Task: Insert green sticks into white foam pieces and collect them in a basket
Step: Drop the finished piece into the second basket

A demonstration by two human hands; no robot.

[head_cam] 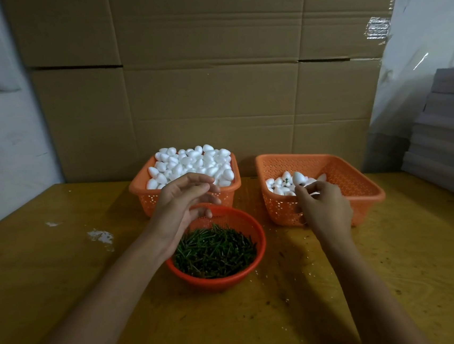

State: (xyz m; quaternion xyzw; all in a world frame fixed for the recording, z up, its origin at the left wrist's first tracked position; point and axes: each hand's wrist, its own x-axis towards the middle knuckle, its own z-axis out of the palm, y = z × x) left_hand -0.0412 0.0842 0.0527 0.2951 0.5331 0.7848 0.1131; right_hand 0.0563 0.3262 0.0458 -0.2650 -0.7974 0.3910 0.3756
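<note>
White foam piece [298, 178] pinched by right hand [324, 207] over basket [359, 178]; green sticks [214, 250] lie just below slack, empty left hand [180, 206]

dim, warm indoor light; soft shadows on the counter [63, 270]; wide-angle bending at the edges; left fingers [194, 191] slightly blurred.

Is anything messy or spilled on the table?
Yes. The table has white patches left of the red bowl, as if its surface were scraped or smeared. Small white crumbs lie scattered right of the bowl.
</note>
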